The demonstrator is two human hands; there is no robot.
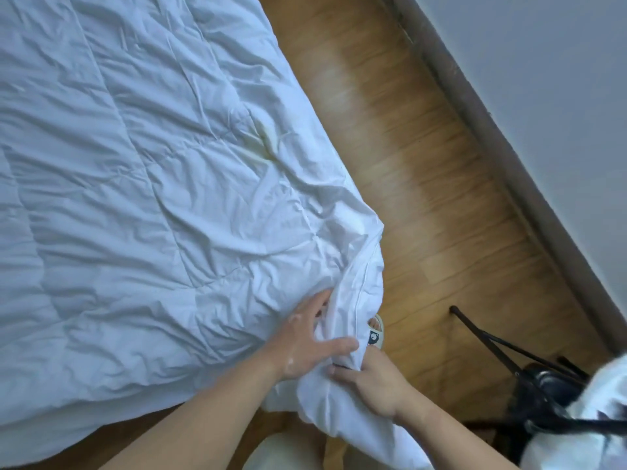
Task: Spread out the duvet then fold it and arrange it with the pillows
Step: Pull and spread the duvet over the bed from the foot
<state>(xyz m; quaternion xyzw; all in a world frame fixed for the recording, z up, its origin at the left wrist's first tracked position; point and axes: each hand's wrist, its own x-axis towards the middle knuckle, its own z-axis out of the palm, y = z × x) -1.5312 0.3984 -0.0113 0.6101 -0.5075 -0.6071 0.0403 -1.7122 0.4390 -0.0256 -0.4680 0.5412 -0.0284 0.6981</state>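
The soft, crumpled white duvet [152,171] lies over the bed, light and floppy I think, and at its bunched near corner the left hand [312,337] pinches a fold while the right hand [371,381] grips below, which seems the good place.

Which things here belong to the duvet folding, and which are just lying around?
Job in hand:
duvet
left hand and right hand, both gripping its near corner

Lying about:
slipper, half under that corner
black metal frame on the wooden floor

No pillows are in view.
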